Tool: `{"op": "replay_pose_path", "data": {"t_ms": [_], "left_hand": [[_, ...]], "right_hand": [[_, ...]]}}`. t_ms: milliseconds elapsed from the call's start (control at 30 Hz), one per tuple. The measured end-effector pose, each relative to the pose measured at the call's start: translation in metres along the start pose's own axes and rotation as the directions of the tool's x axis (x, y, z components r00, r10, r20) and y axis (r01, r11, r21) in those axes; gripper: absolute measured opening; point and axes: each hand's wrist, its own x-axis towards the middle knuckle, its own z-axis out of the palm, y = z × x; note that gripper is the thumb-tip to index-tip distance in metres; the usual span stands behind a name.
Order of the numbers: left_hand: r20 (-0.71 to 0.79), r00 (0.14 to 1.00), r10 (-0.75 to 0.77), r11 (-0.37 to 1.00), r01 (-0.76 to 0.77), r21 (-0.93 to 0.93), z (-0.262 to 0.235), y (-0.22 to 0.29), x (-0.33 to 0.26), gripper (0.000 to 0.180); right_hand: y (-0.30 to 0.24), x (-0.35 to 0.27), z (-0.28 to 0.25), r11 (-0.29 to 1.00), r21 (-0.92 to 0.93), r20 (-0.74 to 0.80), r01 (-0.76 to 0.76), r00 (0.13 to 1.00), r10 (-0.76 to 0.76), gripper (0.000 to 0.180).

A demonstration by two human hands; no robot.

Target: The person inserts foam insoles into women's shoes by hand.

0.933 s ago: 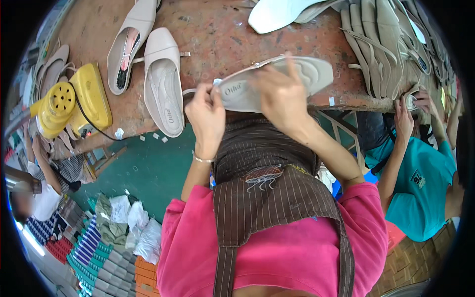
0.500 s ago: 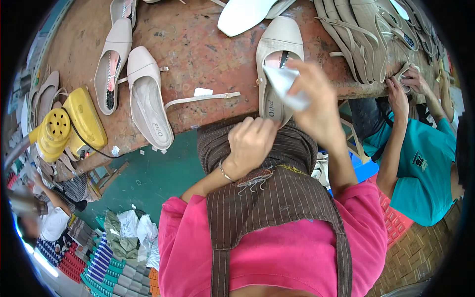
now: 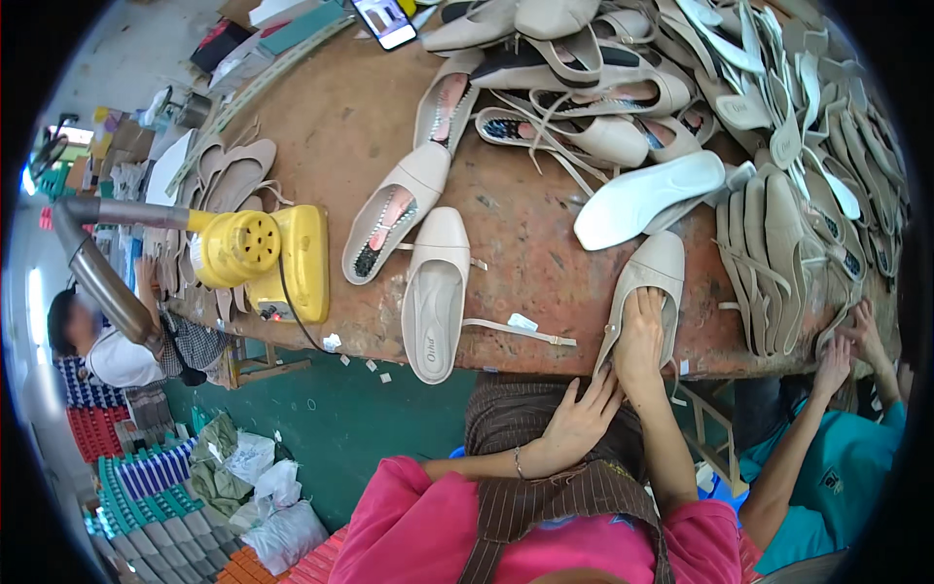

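Observation:
A beige shoe [image 3: 659, 255] with a squared toe lies at the table's near edge, its heel toward me. My right hand [image 3: 640, 341] reaches into its opening, fingers stretched flat on the inside; they cover the insole. At the heel, my left hand [image 3: 584, 414] has its fingertips on the rim, steadying the shoe, with its thumb side partly hidden. Left of them is another beige shoe [image 3: 435, 302] with a printed insole and a loose strap [image 3: 520, 333]. A further beige shoe [image 3: 397, 209], black and pink inside, sits just beyond.
A yellow machine [image 3: 287, 263] with a metal hose [image 3: 97, 263] stands left. A white shoe-shaped piece [image 3: 647, 200], piled shoes [image 3: 574, 88] and a row of shoes [image 3: 769, 273] lie far and right. A co-worker's hands [image 3: 851, 341] are at right. A phone [image 3: 386, 21] is far.
My right hand, which held up a whitish flap over the shoe, is now down inside it. My left hand has unfolded against the heel. The view has shifted, showing more of the table.

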Motion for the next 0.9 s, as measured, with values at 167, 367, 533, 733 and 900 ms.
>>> {"op": "replay_pose_path", "data": {"t_ms": [167,367,533,733,900], "left_hand": [[0.09,0.996,-0.026,0.999,0.029,-0.032,0.004,-0.003,0.008,0.041],[-0.049,0.998,-0.031,0.997,0.035,0.072,-0.001,-0.005,0.02,0.042],[0.102,0.993,-0.065,0.997,0.061,0.047,0.001,-0.004,0.018,0.049],[-0.055,0.998,-0.022,0.996,0.026,0.08,-0.002,-0.004,0.018,0.041],[0.256,0.967,0.015,1.0,-0.015,0.0,0.001,-0.004,0.017,0.049]], "right_hand": [[-0.017,-0.026,-0.008,0.981,-0.18,0.065,0.078,0.996,-0.067,0.067],[-0.009,0.03,-0.011,0.983,-0.186,0.041,-0.005,0.999,0.013,0.057],[-0.026,0.003,-0.023,0.973,-0.194,0.004,0.127,0.992,-0.129,0.039],[-0.023,0.033,-0.037,0.99,-0.126,0.368,-0.062,0.924,0.105,0.055],[-0.01,0.008,-0.005,0.876,-0.452,-0.05,0.167,0.976,-0.212,0.053]]}}
